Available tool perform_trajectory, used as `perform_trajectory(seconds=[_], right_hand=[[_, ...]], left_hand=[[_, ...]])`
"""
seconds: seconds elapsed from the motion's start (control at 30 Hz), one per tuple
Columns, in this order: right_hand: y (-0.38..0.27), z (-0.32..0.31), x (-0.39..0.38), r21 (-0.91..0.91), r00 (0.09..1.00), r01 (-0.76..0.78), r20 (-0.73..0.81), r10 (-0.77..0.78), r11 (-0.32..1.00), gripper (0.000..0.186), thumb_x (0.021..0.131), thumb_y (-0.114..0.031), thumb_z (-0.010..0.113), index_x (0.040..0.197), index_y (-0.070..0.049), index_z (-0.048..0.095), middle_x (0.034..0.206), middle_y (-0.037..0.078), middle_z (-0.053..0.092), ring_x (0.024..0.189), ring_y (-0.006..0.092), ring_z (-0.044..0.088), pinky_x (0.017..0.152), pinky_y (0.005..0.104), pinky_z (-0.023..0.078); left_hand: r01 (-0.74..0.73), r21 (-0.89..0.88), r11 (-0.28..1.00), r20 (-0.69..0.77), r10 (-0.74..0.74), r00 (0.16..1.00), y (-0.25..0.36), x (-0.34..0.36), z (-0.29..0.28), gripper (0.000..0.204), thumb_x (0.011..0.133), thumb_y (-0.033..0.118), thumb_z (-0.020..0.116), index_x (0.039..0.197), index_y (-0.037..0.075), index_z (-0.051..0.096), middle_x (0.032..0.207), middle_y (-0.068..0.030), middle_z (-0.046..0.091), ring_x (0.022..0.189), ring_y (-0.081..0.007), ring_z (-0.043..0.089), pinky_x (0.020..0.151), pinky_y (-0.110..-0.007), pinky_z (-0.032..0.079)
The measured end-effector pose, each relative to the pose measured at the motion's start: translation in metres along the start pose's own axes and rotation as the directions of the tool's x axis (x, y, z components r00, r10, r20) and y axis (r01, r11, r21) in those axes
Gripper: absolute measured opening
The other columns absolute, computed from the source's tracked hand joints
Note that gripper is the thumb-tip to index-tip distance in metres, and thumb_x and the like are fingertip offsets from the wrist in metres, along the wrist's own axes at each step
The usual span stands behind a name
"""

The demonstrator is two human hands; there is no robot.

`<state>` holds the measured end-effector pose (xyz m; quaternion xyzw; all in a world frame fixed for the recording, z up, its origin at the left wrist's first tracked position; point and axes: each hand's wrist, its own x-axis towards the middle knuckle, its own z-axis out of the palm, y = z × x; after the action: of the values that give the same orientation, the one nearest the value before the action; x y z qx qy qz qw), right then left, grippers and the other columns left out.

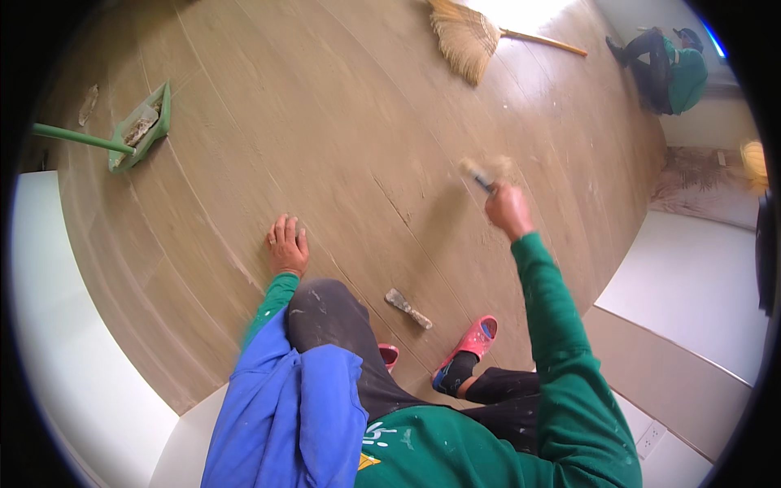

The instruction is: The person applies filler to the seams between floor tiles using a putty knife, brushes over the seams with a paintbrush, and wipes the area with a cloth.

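Note:
My right hand [510,210] is closed round the handle of a paintbrush [478,174], whose pale bristles are smeared by motion over the wood-look floor [325,122]. Fingers spread, my left hand [288,246] lies on the floor beside my bent knee, holding nothing. A putty knife [407,308] with a stained blade and handle lies between my knee and my red sandal [478,340].
Far ahead lies a straw broom [472,41] with a wooden handle. A green long-handled dustpan [142,134] with debris stands at left, near a scrap [89,105]. Another person [671,69] sits at far right. A white panel [679,285] borders the right side.

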<state>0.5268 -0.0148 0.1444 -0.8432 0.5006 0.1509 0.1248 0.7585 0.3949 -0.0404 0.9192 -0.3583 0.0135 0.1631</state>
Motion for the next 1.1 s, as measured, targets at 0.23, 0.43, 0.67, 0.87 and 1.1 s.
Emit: perform_trajectory(seconds=[0.23, 0.43, 0.67, 0.87, 1.1], right_hand=[[-0.056, 0.032, -0.043, 0.091, 0.837, 0.346, 0.42, -0.351, 0.934, 0.032, 0.081, -0.008, 0.06, 0.107, -0.01, 0.078, 0.096, 0.024, 0.073, 0.09, 0.0397, 0.072, 0.083, 0.0463, 0.058], [-0.033, -0.036, 0.027, -0.057, 0.981, 0.191, 0.041, -0.189, 0.98, 0.032, 0.085, -0.007, 0.057, 0.107, -0.014, 0.079, 0.093, 0.021, 0.074, 0.082, 0.0367, 0.073, 0.078, 0.0435, 0.06], [-0.113, 0.005, -0.029, -0.187, 0.709, 0.625, 0.542, -0.452, 0.758, 0.026, 0.083, -0.013, 0.061, 0.101, -0.016, 0.08, 0.093, 0.016, 0.075, 0.089, 0.0334, 0.073, 0.08, 0.0415, 0.059], [-0.159, -0.033, 0.072, -0.234, 0.888, 0.459, 0.1, -0.449, 0.857, 0.023, 0.083, -0.014, 0.062, 0.098, -0.014, 0.079, 0.087, 0.017, 0.074, 0.082, 0.0367, 0.072, 0.073, 0.0438, 0.059], [-0.184, 0.003, -0.064, -0.051, 0.508, 0.769, 0.654, -0.561, 0.637, 0.024, 0.081, -0.018, 0.066, 0.1, -0.011, 0.079, 0.096, 0.015, 0.076, 0.094, 0.0353, 0.072, 0.085, 0.0441, 0.058]], left_hand=[[0.013, -0.01, 1.0, 0.009, -0.013, 1.0, -0.004, -0.002, -0.003, 0.038, 0.097, 0.03, 0.059, 0.131, 0.013, 0.057, 0.142, -0.0091, 0.051, 0.131, -0.0326, 0.046, 0.109, -0.048, 0.035], [0.006, -0.036, 0.999, -0.008, -0.006, 1.0, 0.0, -0.003, 0.002, 0.037, 0.096, 0.031, 0.06, 0.129, 0.013, 0.059, 0.141, -0.0083, 0.052, 0.129, -0.0312, 0.047, 0.108, -0.049, 0.036], [0.014, -0.055, 0.998, -0.011, -0.015, 1.0, -0.006, -0.004, -0.002, 0.039, 0.094, 0.032, 0.061, 0.128, 0.012, 0.061, 0.14, -0.0078, 0.053, 0.129, -0.0299, 0.046, 0.109, -0.048, 0.036], [0.003, -0.101, 0.995, -0.032, -0.006, 0.999, 0.001, 0.001, 0.0, 0.037, 0.094, 0.031, 0.062, 0.126, 0.011, 0.061, 0.138, -0.0085, 0.054, 0.129, -0.0297, 0.046, 0.109, -0.047, 0.036], [0.009, -0.083, 0.997, -0.048, -0.013, 0.999, -0.008, -0.006, -0.01, 0.036, 0.094, 0.03, 0.063, 0.125, 0.011, 0.062, 0.138, -0.0092, 0.054, 0.128, -0.0297, 0.048, 0.107, -0.046, 0.037]])
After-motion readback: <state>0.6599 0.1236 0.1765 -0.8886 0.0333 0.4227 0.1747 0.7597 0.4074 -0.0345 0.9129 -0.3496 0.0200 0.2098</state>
